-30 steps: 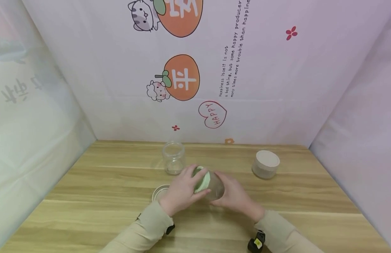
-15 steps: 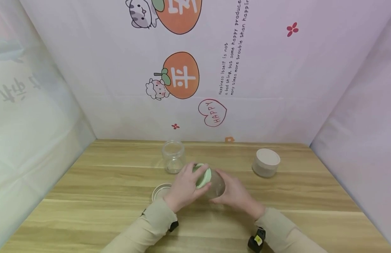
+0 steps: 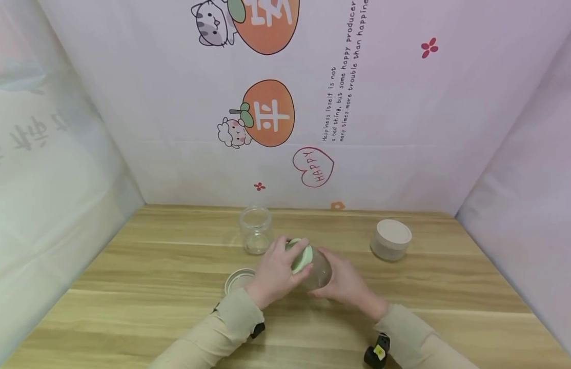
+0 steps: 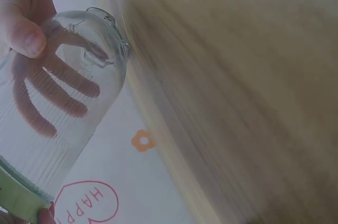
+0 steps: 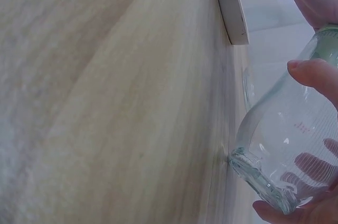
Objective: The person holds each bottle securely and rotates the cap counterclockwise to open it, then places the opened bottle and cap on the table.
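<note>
Between both hands a clear ribbed glass jar (image 3: 320, 270) is held tilted above the wooden table, its pale green lid (image 3: 305, 259) facing up and to the left. My left hand (image 3: 275, 270) grips that lid, fingers over its top and thumb at its edge. Around the jar's lower body my right hand (image 3: 347, 284) is wrapped, thumb on one side and fingers on the other. From the left wrist, the green lid (image 4: 21, 197) sits on the jar's mouth, with the right hand's fingers visible through the glass. The right wrist view shows the thick jar base (image 5: 261, 179) near the table.
An open clear jar (image 3: 256, 233) stands behind the left hand. A loose round lid (image 3: 238, 280), partly hidden by that hand, lies on the table (image 3: 142, 287). At the back right is a low jar with a white lid (image 3: 391, 238). Printed cloth walls surround the table.
My left hand has shifted slightly to the right and turned a little with the green lid. The right hand keeps its grip on the jar almost unmoved. The head view has shifted slightly.
</note>
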`<state>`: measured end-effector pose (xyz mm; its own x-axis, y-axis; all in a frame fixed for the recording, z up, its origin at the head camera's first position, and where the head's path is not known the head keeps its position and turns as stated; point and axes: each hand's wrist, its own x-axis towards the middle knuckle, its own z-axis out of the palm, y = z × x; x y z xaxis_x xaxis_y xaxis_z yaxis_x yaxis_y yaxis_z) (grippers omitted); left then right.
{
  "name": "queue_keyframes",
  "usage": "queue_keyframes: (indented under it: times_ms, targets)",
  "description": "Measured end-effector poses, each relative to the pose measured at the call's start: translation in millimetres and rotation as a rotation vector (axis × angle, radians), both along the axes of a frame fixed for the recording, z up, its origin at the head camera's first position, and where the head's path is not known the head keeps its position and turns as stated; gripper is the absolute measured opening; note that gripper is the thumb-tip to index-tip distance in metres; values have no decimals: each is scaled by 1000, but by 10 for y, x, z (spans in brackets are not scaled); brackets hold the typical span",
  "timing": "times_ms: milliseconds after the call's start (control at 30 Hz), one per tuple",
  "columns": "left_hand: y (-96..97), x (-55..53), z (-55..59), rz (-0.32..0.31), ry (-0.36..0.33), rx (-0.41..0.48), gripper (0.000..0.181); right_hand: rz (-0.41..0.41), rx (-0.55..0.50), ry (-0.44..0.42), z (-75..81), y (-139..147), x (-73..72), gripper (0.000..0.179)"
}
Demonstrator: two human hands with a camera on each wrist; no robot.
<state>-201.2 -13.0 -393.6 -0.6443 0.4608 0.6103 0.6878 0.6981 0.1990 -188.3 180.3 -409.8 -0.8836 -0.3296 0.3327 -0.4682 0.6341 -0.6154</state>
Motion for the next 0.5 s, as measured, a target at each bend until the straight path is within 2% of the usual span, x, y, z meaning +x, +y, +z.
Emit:
queue_keyframes:
  times_ms: [167, 367, 500]
  targets:
    - [34, 3, -9, 3, -26, 21, 46, 9, -23, -10, -17, 12, 8, 87]
    - [75, 26, 34, 49, -178, 103, 48, -58, 16, 21, -39, -53, 24, 90]
    - [65, 37, 54, 88, -229, 108, 50, -92, 39, 55, -42, -102, 23, 91]
